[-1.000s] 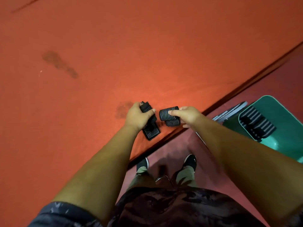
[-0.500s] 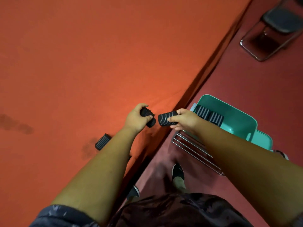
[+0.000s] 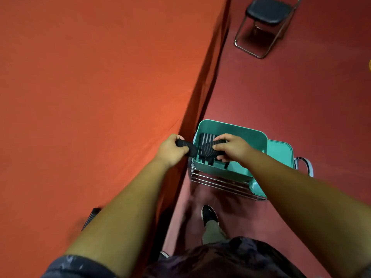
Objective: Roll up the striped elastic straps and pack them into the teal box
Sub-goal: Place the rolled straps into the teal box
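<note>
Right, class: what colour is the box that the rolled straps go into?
The box is teal; head view shows it best.

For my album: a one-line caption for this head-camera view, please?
The left hand and right hand each grip a rolled striped strap; the right hand hovers over the open teal box.

I see only one end of the rolled strap [image 3: 91, 215]; the left forearm [image 3: 130, 207] hides the rest. The right hand [image 3: 230, 147] covers some straps [image 3: 206, 137] in the teal box [image 3: 230, 128], and the chair [image 3: 269, 11] is cut by the top edge.
</note>
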A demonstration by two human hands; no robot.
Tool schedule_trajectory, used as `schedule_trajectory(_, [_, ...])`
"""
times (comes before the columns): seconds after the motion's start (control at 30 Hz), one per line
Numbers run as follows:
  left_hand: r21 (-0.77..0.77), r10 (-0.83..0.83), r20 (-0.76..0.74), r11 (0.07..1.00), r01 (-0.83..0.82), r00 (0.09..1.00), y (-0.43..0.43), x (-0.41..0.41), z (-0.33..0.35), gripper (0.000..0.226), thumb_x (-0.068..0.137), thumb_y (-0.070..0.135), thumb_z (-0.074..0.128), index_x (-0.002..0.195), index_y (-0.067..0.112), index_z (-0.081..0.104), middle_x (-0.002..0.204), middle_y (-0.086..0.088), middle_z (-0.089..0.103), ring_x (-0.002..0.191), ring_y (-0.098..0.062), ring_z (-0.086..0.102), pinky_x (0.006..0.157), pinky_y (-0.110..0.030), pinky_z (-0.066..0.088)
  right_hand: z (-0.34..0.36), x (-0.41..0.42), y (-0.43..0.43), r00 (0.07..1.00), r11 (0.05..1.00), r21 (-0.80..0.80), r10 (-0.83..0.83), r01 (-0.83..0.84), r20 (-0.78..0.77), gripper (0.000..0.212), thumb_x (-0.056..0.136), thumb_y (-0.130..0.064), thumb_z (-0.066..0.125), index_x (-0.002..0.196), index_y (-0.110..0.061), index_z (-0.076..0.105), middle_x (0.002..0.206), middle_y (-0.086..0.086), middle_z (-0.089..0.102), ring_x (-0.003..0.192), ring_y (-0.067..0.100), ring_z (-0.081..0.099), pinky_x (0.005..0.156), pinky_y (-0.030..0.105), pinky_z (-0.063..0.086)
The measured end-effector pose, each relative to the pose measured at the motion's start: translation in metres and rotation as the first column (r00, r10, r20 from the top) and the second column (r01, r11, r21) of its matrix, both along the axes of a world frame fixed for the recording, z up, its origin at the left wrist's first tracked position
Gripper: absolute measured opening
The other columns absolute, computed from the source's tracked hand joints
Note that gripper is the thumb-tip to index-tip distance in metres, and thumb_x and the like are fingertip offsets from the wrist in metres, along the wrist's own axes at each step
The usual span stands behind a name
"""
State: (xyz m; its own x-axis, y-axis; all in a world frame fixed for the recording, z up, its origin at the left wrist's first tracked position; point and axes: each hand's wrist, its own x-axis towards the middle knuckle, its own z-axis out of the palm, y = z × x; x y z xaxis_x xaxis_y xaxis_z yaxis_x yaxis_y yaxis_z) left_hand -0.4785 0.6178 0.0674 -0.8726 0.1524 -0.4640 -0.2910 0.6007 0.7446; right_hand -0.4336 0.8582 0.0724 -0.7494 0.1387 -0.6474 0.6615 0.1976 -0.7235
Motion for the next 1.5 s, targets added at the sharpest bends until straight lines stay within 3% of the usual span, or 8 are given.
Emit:
schedule_trajectory(0.27, [-0.002, -0.130, 0.032, 0.991, 0.130, 0.991, 0.071, -0.020, -0.011, 0.031, 0.073, 0.021, 0.073, 0.102, 0.028, 0.064, 0.092, 0.003, 0.073, 0.085, -0.025, 0.073, 0.090, -0.044, 0.063, -0.017, 0.010, 0.065, 0.994, 0.995, 0.018, -0.101, 0.100, 0.039, 0.035, 0.094, -0.003, 0.078, 0.124, -0.014, 0.064, 0.106, 0.018, 0.075, 0.071, 0.024, 0.072, 0.080, 0.043, 0.064])
schedule_trajectory(0.4, [-0.058, -0.201, 0.019, 0.978, 0.202, 0.979, 0.104, -0.026, -0.014, 0.030, 0.088, 0.007, 0.075, 0.113, 0.021, 0.067, 0.098, 0.000, 0.074, 0.088, -0.020, 0.071, 0.080, -0.028, 0.056, -0.023, 0.015, 0.091, 0.989, 0.989, 0.032, -0.145, 0.144, 0.042, 0.033, 0.092, 0.000, 0.077, 0.119, -0.016, 0.067, 0.104, 0.017, 0.075, 0.070, 0.023, 0.073, 0.077, 0.042, 0.064])
schedule_trajectory(0.63, [-0.081, -0.255, 0.011, 0.964, 0.255, 0.967, 0.155, -0.035, -0.034, 0.030, 0.087, 0.016, 0.086, 0.111, 0.023, 0.068, 0.097, 0.003, 0.075, 0.088, -0.021, 0.072, 0.083, -0.032, 0.059, -0.028, 0.018, 0.119, 0.969, 0.972, 0.031, -0.236, 0.234, 0.070, 0.026, 0.098, 0.000, 0.066, 0.121, -0.011, 0.065, 0.107, 0.021, 0.072, 0.066, 0.026, 0.070, 0.078, 0.049, 0.065])
schedule_trajectory(0.87, [-0.073, -0.299, 0.004, 0.952, 0.298, 0.954, 0.208, -0.040, -0.069, 0.032, 0.087, 0.013, 0.088, 0.107, 0.025, 0.066, 0.098, 0.003, 0.074, 0.090, -0.017, 0.070, 0.079, -0.025, 0.053, -0.058, 0.014, 0.143, 0.987, 0.954, 0.255, -0.157, 0.158, -0.023, 0.035, 0.091, -0.005, 0.076, 0.120, -0.024, 0.067, 0.105, 0.007, 0.071, 0.065, 0.023, 0.077, 0.069, 0.039, 0.067])
schedule_trajectory(1.0, [-0.125, -0.343, 0.042, 0.930, 0.345, 0.939, 0.237, -0.046, -0.096, 0.032, 0.085, 0.010, 0.080, 0.111, 0.025, 0.068, 0.106, -0.006, 0.075, 0.094, -0.023, 0.073, 0.085, -0.039, 0.061, -0.076, 0.002, 0.157, 0.999, 0.875, 0.481, 0.052, -0.047, 0.003, 0.039, 0.091, -0.015, 0.074, 0.128, -0.025, 0.065, 0.112, 0.006, 0.073, 0.097, 0.026, 0.070, 0.086, 0.040, 0.059])
schedule_trajectory(1.17, [-0.195, -0.363, 0.049, 0.910, 0.366, 0.930, 0.263, -0.051, -0.135, 0.042, 0.086, 0.016, 0.080, 0.126, 0.021, 0.070, 0.125, -0.011, 0.068, 0.110, -0.029, 0.069, 0.090, -0.027, 0.051, -0.114, -0.010, 0.162, 0.990, 0.842, 0.521, 0.123, -0.143, 0.074, 0.047, 0.096, -0.018, 0.070, 0.142, -0.019, 0.061, 0.128, 0.017, 0.063, 0.118, 0.036, 0.062, 0.095, 0.040, 0.050])
schedule_trajectory(1.37, [-0.206, -0.334, 0.062, 0.918, 0.340, 0.940, 0.267, -0.056, -0.173, 0.033, 0.084, 0.012, 0.086, 0.110, 0.024, 0.070, 0.112, -0.003, 0.075, 0.104, -0.023, 0.069, 0.088, -0.028, 0.052, -0.156, -0.020, 0.151, 0.982, 0.822, 0.539, 0.130, -0.182, 0.134, 0.031, 0.100, -0.013, 0.063, 0.131, -0.012, 0.059, 0.125, 0.020, 0.059, 0.113, 0.042, 0.062, 0.088, 0.039, 0.047])
schedule_trajectory(1.5, [-0.193, -0.305, 0.057, 0.931, 0.310, 0.951, 0.266, -0.059, -0.190, 0.032, 0.085, 0.010, 0.085, 0.108, 0.022, 0.066, 0.112, -0.003, 0.073, 0.101, -0.021, 0.067, 0.088, -0.028, 0.051, -0.180, -0.039, 0.146, 0.981, 0.845, 0.510, 0.087, -0.164, 0.171, 0.030, 0.099, -0.009, 0.060, 0.129, -0.011, 0.060, 0.127, 0.021, 0.059, 0.115, 0.042, 0.063, 0.096, 0.040, 0.051])
